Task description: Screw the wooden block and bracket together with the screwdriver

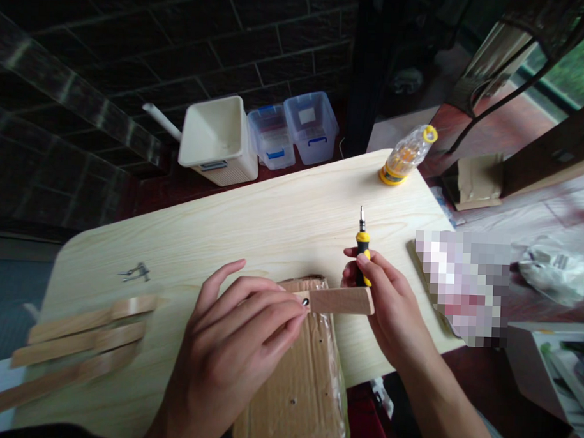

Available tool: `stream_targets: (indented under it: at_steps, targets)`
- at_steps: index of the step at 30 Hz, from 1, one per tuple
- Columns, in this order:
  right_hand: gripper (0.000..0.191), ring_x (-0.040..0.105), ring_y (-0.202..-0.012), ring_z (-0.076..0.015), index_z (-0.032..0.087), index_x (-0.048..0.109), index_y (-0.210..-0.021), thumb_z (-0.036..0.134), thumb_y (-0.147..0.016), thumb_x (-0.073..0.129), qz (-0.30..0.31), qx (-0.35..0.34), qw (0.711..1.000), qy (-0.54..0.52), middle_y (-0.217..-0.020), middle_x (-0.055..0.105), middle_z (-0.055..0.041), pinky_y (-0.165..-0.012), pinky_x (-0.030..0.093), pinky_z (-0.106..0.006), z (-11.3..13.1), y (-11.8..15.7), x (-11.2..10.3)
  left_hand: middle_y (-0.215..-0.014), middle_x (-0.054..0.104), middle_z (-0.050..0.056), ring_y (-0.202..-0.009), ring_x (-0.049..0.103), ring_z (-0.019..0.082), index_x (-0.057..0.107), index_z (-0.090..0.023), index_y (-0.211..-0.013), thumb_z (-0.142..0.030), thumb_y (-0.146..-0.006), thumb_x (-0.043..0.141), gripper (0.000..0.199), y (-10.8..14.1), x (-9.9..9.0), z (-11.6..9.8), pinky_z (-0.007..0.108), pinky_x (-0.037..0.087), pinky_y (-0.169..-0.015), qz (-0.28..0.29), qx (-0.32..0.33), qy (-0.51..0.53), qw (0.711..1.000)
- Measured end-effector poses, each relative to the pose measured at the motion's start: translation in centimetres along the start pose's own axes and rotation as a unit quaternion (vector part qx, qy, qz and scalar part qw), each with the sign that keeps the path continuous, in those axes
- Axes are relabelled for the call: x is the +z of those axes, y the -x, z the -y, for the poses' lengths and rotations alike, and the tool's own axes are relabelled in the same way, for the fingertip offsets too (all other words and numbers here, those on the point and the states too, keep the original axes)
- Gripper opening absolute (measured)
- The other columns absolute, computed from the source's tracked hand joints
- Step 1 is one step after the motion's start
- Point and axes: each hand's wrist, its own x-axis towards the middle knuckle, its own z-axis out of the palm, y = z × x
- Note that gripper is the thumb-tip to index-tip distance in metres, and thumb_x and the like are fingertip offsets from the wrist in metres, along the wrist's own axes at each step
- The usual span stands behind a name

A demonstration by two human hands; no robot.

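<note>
My left hand (247, 326) is closed over the left end of a short flat wooden piece (341, 302), its fingertips at a small dark metal screw (305, 302) in the wood. The hand hides the rest of this piece. In my right hand (385, 286) is a black-and-yellow screwdriver (362, 244), its bit pointing up and away from me. The right end of the wooden piece lies against that hand. Below is a tape-wrapped cardboard box (296, 379) with several small holes in its top.
Several wooden pieces (72, 323) and a few screws (137, 273) lie left on the pale table (234, 223). A yellow-based plastic bit container (404, 159) stands at the far right corner. Behind the table are a cream bin (222, 140) and two see-through boxes (312, 130).
</note>
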Motion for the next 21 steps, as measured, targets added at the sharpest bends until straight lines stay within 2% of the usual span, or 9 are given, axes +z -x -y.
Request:
stream_targets:
  at_steps: [4,8,10,12,15,21]
  targets:
    - [0.022,0.052,-0.082,-0.0181,0.028,0.077,-0.102,0.049,-0.094,0.077,0.04,-0.029,0.998,0.047,-0.087,0.061,0.0003,-0.073,0.042,-0.03,0.5,0.6,-0.6,-0.09,0.084,-0.009,-0.085,0.078,0.015,0.074,-0.028,-0.092,-0.007,-0.093,0.076,0.021,-0.1,0.1,0.0,0.044,0.046,-0.117,-0.004,0.001,-0.002,1.0]
    - [0.039,0.052,-0.083,-0.0183,0.029,0.075,-0.104,0.065,-0.089,0.079,0.096,-0.046,0.99,0.087,-0.094,0.063,-0.0012,-0.073,0.042,-0.031,0.9,1.2,-1.0,-0.09,0.084,-0.009,-0.085,0.078,0.015,0.074,-0.028,-0.091,-0.007,-0.094,0.075,0.021,-0.1,0.0,-0.1,0.044,0.046,-0.117,-0.005,-0.006,0.004,1.0]
    - [0.046,0.051,-0.079,-0.0183,0.029,0.075,-0.107,0.067,-0.082,0.084,0.113,-0.046,0.987,0.107,-0.091,0.062,-0.0008,-0.069,0.043,-0.031,1.1,1.4,-1.1,-0.09,0.084,-0.009,-0.085,0.078,0.015,0.074,-0.028,-0.091,-0.007,-0.094,0.076,0.021,-0.1,0.0,-0.1,0.044,0.046,-0.118,-0.004,-0.008,0.004,1.0]
    - [0.046,0.052,-0.076,-0.0184,0.03,0.074,-0.108,0.062,-0.079,0.088,0.119,-0.038,0.985,0.123,-0.085,0.061,0.0003,-0.068,0.044,-0.031,1.3,1.6,-1.0,-0.09,0.084,-0.01,-0.084,0.078,0.014,0.074,-0.028,-0.092,-0.007,-0.093,0.076,0.021,-0.2,0.0,-0.2,0.044,0.045,-0.119,-0.006,-0.007,0.004,1.0]
    - [0.04,0.058,-0.08,-0.0195,0.029,0.074,-0.105,0.057,-0.081,0.088,0.118,-0.036,0.984,0.131,-0.089,0.066,-0.0003,-0.071,0.049,-0.031,1.5,1.8,-0.5,-0.088,0.084,-0.01,-0.083,0.077,0.015,0.074,-0.028,-0.091,-0.008,-0.093,0.077,0.021,-0.3,0.0,-0.2,0.044,0.046,-0.119,-0.01,-0.007,0.004,1.0]
    - [0.036,0.063,-0.078,-0.0201,0.027,0.073,-0.099,0.048,-0.077,0.093,0.086,-0.02,0.989,0.117,-0.089,0.071,-0.0007,-0.07,0.051,-0.032,0.9,2.2,0.7,-0.087,0.084,-0.01,-0.084,0.078,0.014,0.075,-0.028,-0.09,-0.008,-0.091,0.078,0.021,-0.2,0.1,-0.2,0.043,0.047,-0.118,-0.018,-0.004,0.007,1.0]
